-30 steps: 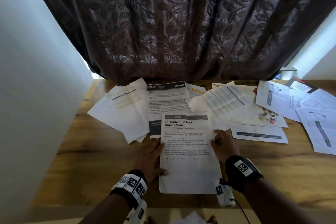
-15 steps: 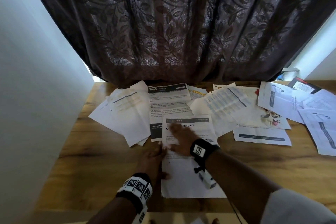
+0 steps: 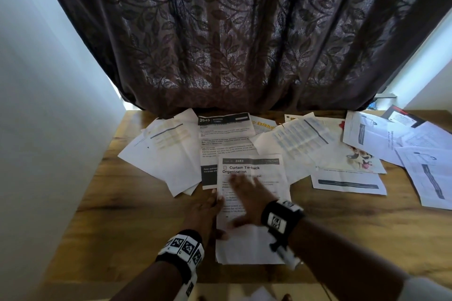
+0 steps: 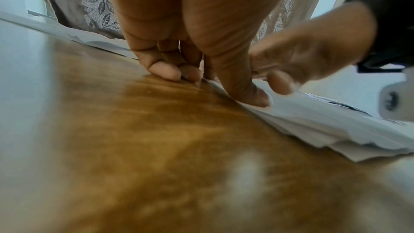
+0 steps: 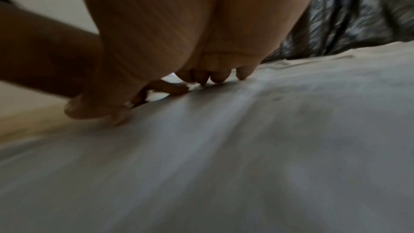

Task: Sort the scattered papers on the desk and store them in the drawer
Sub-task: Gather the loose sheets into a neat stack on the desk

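A stack of white papers point(image 3: 256, 247) lies near the desk's front edge, its top sheet headed "Curtain Tie-back Organization". My left hand point(image 3: 215, 203) sits at the stack's left edge. In the left wrist view its fingertips point(image 4: 170, 72) rest on the wood and its thumb point(image 4: 253, 95) presses the edge of the stack point(image 4: 325, 127). My right hand point(image 3: 244, 193) lies flat and blurred on the top sheet, just below the title. The right wrist view shows its fingertips point(image 5: 217, 77) touching the paper point(image 5: 246, 148). No drawer is in view.
Loose sheets are scattered across the back of the wooden desk point(image 3: 122, 215): a pile at the left point(image 3: 166, 149), a "2945" sheet point(image 3: 225, 134), more in the middle point(image 3: 303, 139) and at the far right point(image 3: 428, 171). A dark curtain point(image 3: 232, 44) hangs behind. A white wall point(image 3: 49, 129) stands at the left.
My right hand left the stack's right edge, crossed onto the top sheet near the title, then slid back toward me, uncovering the title. The left hand stayed at the left edge.
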